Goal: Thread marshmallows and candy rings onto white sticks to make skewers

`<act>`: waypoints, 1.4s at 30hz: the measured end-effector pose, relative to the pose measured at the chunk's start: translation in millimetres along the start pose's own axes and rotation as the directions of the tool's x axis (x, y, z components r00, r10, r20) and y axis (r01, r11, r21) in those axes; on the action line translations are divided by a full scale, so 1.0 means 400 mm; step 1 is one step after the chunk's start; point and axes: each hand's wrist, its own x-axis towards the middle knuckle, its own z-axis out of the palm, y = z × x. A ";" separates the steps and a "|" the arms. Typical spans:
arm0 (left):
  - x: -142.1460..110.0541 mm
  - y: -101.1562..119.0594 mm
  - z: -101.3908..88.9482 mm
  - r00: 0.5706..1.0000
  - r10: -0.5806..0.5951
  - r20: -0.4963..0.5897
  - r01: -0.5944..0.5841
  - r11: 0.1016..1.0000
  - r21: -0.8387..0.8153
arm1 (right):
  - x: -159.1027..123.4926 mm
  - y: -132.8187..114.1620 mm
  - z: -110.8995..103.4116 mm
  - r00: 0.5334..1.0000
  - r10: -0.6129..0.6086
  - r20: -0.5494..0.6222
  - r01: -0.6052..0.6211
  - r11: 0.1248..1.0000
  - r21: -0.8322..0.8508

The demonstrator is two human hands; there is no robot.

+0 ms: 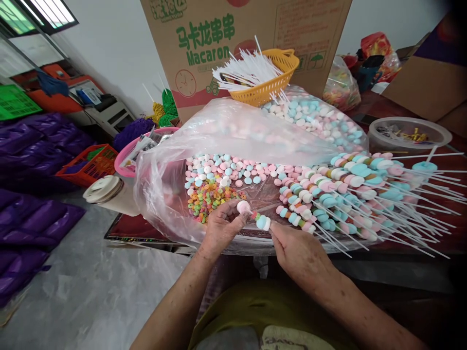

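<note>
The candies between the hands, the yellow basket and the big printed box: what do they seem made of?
Candies between the hands: probably marshmallow, at least the larger pieces, going by their matt, puffy, pastel look.
Yellow basket: likely moulded plastic with a slight sheen, judging by its uniform colour and regular slots.
Big printed box: apparently matt cardboard, since bare brown shows around the print.

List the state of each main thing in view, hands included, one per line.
Skewer in hand: partly threaded
Left hand: pinching a pink marshmallow
Right hand: closed at the skewer's near end
Threaded skewers: piled, bare stick ends rightward
Loose marshmallows: scattered
Gummy rings: heaped
Clear plastic bag: open, crumpled
Yellow basket: heaped with white sticks
Macaron carton: upright
Round tub: uncovered
</note>
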 end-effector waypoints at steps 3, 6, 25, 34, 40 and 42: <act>0.006 -0.009 -0.001 1.000 0.008 -0.014 -0.008 0.999 0.042 | -0.005 0.002 0.000 1.000 -0.009 -0.023 0.009 1.000 0.010; 0.005 -0.011 -0.001 0.998 0.031 -0.056 -0.023 0.990 0.137 | -0.011 0.005 -0.001 0.998 -0.025 -0.063 0.025 1.000 -0.002; -0.026 -0.020 0.002 0.941 0.321 0.112 -0.306 0.654 0.692 | -0.037 -0.045 0.018 0.990 0.031 -0.138 -0.063 0.970 -0.236; -0.045 -0.078 0.022 0.945 0.326 0.009 -0.258 0.731 0.632 | 0.002 -0.061 0.066 0.993 0.029 -0.118 -0.050 0.983 -0.177; -0.021 -0.077 -0.005 0.974 0.224 -0.044 -0.162 0.815 0.557 | 0.050 -0.027 0.081 0.996 -0.062 -0.071 0.063 0.998 0.008; -0.019 -0.064 -0.009 0.968 0.225 -0.113 -0.143 0.860 0.489 | 0.053 -0.005 0.091 0.993 -0.108 -0.047 0.112 0.990 0.082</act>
